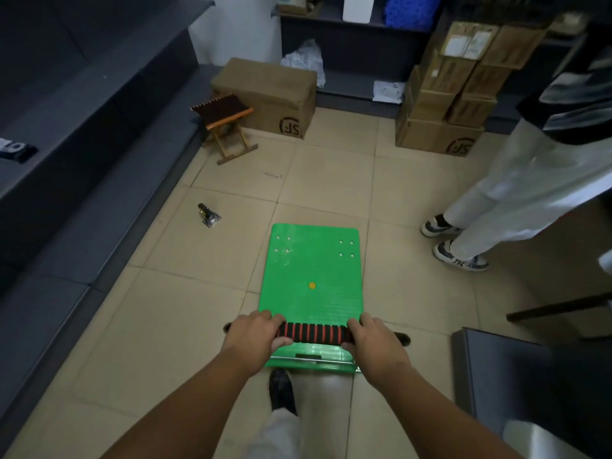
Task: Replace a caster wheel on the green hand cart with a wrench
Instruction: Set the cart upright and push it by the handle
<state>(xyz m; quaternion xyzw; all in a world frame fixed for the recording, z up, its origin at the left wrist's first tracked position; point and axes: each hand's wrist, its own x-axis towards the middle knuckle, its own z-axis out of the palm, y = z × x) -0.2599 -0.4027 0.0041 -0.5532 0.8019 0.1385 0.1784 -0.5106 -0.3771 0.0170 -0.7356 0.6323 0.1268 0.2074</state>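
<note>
A dark shoe (281,389) stands on the floor tiles (172,326) just behind the cart (311,276). The left grip (255,336) and right grip (374,342) each curl round one end of the red-and-black striped handle (313,333), thumbs on the near side, knuckles up. The green cart sits deck-up on the floor directly ahead, a dark wheel (404,339) poking out at its near right corner. A yellow dot (312,285) marks the middle of the deck, and two clusters of four small bolt holes (346,248) sit near the far corners. To the left of the cart and apart from it, a loose caster (208,215) lies on the tiles, mounting plate toward the cart. Farther on lies a thin metal item (273,175), too small to identify. On the right, another person (516,200) in pale trousers stands beside the cart. Beyond are a folding stool (225,127), a cardboard box (265,94) and stacked boxes (457,94) against dark shelving (357,38).
</note>
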